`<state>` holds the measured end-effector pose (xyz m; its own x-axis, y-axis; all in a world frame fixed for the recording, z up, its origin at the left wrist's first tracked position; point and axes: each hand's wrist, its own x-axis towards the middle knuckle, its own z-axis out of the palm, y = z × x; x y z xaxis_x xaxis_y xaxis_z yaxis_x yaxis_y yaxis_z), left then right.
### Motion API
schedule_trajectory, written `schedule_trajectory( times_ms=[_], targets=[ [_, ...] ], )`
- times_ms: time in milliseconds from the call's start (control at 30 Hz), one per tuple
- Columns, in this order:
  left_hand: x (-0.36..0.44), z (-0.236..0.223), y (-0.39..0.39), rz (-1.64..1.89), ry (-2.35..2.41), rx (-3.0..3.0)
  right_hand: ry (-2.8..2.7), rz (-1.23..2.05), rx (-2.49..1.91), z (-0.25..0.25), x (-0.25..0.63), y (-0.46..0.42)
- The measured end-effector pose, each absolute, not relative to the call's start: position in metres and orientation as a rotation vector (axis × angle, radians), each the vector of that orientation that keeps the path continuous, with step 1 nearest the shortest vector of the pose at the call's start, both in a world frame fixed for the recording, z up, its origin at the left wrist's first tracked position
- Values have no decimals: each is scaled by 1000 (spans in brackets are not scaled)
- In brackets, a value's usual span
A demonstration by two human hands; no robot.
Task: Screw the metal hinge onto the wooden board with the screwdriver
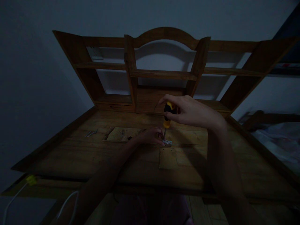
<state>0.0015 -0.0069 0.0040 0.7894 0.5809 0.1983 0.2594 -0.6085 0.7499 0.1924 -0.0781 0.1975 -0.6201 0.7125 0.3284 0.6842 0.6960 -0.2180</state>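
In the middle of the head view, my right hand grips the yellow and black handle of a screwdriver. Its shaft points down, the tip meeting a small silver metal hinge-like piece on the wooden desk. My left hand is closed at the left side of this metal piece, its fingertips pinched around or beside the screwdriver's tip. Whether a screw sits between those fingers is too dark to tell. Just in front of the metal piece lies a small square wooden board with small holes near its far edge.
A longer rough wooden board lies left of my hands. Farther left are small metal pieces. A wooden shelf unit stands along the back of the desk. A white cable hangs at the near left edge.
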Motion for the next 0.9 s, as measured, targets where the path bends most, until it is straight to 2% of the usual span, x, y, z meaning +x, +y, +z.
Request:
schedule_trajectory(
  times_ms=[900],
  targets=[
    [6,3,-18,578,732,2414,-2525,175,-1119,201,197,-79]
  ],
)
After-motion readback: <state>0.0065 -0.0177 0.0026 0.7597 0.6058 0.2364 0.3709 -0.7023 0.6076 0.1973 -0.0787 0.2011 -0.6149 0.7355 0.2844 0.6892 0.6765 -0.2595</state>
